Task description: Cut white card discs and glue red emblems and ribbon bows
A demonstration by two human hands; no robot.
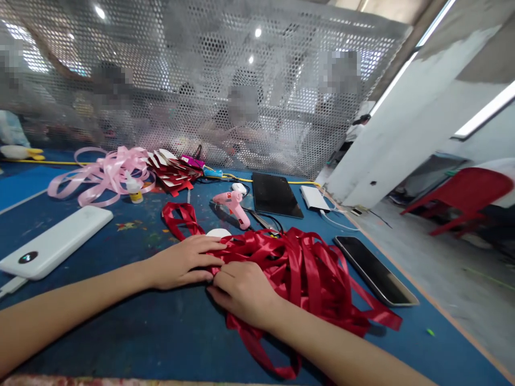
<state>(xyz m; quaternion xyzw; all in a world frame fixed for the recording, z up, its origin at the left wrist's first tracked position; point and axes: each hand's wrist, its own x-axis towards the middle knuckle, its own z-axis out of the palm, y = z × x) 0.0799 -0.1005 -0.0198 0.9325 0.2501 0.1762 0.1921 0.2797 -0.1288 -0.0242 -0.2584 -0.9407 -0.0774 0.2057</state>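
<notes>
A large tangled heap of shiny red satin ribbon (306, 268) lies on the blue table in front of me. My left hand (187, 261) rests at the heap's left edge, its fingers stretched out and touching the ribbon. Right beside it, my right hand (245, 292) has its fingers curled down on the ribbon; its fingertips are partly hidden. One loop of the ribbon runs out beyond my left hand, and another hangs toward the table's near edge. Behind the heap lies a pink glue gun (235, 206), with a white round object (218, 233) partly covered near my left fingers.
A white power bank (56, 241) lies left. Pink ribbon (116, 171), a small glue bottle (134, 190) and folded red pieces (173, 170) are behind. A black tablet (277, 194), white box (314, 199) and phone (376, 271) stand right. A perforated metal screen (193, 69) closes the back.
</notes>
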